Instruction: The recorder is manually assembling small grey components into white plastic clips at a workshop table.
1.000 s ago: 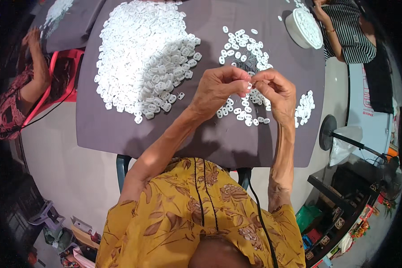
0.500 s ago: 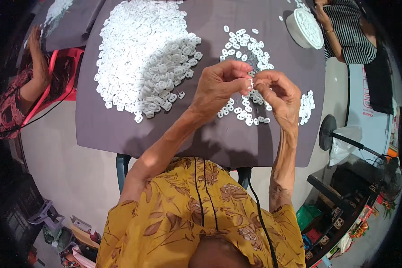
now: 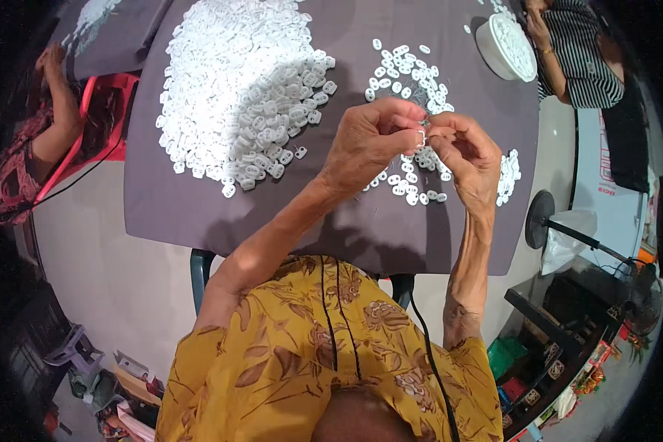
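My left hand (image 3: 372, 140) pinches a small white plastic piece (image 3: 421, 138) between thumb and fingers, above the table. Against it my right hand (image 3: 468, 151) is closed, its thumb and fingertips pressed together beside the piece. Whatever the right fingertips hold is too small to make out. Under and around both hands lie scattered white oval pieces (image 3: 396, 87), each with dark holes or marks. Thin grey bits (image 3: 420, 96) lie among them, partly hidden by my fingers.
A large heap of white pieces (image 3: 228, 88) covers the table's left side. To the right are a smaller pile (image 3: 508, 177) and a white bowl (image 3: 491, 55) full of pieces. Another person's striped sleeve (image 3: 593, 85) shows far right, and another person's arm (image 3: 62, 103) at left.
Both hands have shifted slightly to the right, and the right fingers have closed in nearer the white piece. The left hand still pinches it.
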Demonstrator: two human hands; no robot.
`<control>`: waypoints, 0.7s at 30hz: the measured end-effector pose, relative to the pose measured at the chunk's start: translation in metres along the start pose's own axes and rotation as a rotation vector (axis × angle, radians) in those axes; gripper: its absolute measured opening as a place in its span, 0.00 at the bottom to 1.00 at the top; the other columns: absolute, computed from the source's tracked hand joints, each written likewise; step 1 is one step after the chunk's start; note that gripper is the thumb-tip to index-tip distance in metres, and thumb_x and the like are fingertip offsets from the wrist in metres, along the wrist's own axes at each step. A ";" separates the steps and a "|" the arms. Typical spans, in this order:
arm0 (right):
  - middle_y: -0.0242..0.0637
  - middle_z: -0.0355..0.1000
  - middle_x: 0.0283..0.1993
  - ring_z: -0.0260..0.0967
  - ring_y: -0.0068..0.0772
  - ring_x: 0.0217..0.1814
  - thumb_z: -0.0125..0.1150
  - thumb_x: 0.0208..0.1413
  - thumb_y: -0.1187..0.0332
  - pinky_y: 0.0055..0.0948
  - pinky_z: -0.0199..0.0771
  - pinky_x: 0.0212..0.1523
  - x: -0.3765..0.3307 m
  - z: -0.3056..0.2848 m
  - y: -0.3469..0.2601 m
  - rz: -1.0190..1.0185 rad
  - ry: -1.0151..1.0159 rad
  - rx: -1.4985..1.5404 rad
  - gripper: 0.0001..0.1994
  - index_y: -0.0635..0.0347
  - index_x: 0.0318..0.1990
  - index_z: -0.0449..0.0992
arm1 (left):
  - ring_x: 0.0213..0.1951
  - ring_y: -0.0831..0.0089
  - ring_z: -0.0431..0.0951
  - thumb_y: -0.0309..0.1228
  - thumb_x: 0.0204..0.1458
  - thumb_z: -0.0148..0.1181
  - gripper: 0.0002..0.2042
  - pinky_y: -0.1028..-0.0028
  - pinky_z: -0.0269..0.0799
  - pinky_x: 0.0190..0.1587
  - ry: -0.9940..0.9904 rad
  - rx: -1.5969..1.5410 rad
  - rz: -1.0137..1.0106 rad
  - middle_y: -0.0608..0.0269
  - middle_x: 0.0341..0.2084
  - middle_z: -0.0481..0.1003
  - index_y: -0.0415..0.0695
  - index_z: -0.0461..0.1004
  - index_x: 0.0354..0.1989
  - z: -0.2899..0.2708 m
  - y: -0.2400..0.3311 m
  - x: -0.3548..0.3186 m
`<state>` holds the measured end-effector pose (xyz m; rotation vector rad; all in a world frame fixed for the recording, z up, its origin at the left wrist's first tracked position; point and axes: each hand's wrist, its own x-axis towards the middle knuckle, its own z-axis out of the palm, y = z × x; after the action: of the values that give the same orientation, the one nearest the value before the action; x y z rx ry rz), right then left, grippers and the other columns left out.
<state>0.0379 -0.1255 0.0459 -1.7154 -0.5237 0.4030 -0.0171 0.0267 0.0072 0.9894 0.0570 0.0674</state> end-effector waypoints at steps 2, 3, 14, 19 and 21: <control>0.32 0.71 0.32 0.66 0.18 0.34 0.55 0.47 0.82 0.16 0.65 0.37 0.000 0.000 0.000 0.003 -0.005 -0.011 0.11 0.67 0.40 0.71 | 0.26 0.85 0.69 0.22 0.45 0.55 0.09 0.84 0.66 0.29 0.003 0.022 -0.011 0.67 0.23 0.71 0.35 0.70 0.37 0.000 0.000 0.000; 0.32 0.71 0.31 0.66 0.18 0.34 0.55 0.47 0.82 0.16 0.65 0.36 -0.001 0.001 0.000 -0.006 -0.004 -0.009 0.11 0.66 0.39 0.71 | 0.26 0.85 0.69 0.22 0.45 0.55 0.10 0.84 0.66 0.29 0.004 0.014 -0.007 0.67 0.24 0.71 0.35 0.70 0.37 0.001 0.000 0.000; 0.31 0.70 0.31 0.66 0.18 0.33 0.54 0.46 0.84 0.16 0.65 0.34 -0.002 0.004 -0.004 -0.043 0.028 -0.145 0.10 0.65 0.38 0.72 | 0.25 0.86 0.68 0.23 0.45 0.55 0.09 0.84 0.65 0.27 0.006 0.015 0.033 0.68 0.23 0.71 0.35 0.71 0.35 0.001 -0.005 0.000; 0.34 0.71 0.31 0.67 0.20 0.34 0.54 0.47 0.83 0.18 0.67 0.36 -0.003 0.010 -0.012 -0.188 0.034 -0.380 0.07 0.68 0.35 0.73 | 0.24 0.87 0.67 0.22 0.44 0.55 0.07 0.85 0.64 0.26 0.089 0.017 0.060 0.69 0.21 0.71 0.35 0.73 0.33 0.008 -0.010 -0.001; 0.34 0.71 0.31 0.67 0.20 0.34 0.54 0.47 0.82 0.19 0.67 0.36 -0.003 0.013 -0.008 -0.144 0.040 -0.350 0.07 0.68 0.35 0.73 | 0.24 0.87 0.67 0.22 0.43 0.55 0.07 0.85 0.64 0.26 0.100 0.013 0.033 0.69 0.21 0.71 0.35 0.73 0.32 0.006 -0.014 -0.002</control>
<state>0.0275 -0.1156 0.0512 -2.0006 -0.7157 0.1787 -0.0178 0.0140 -0.0008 1.0001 0.1327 0.1473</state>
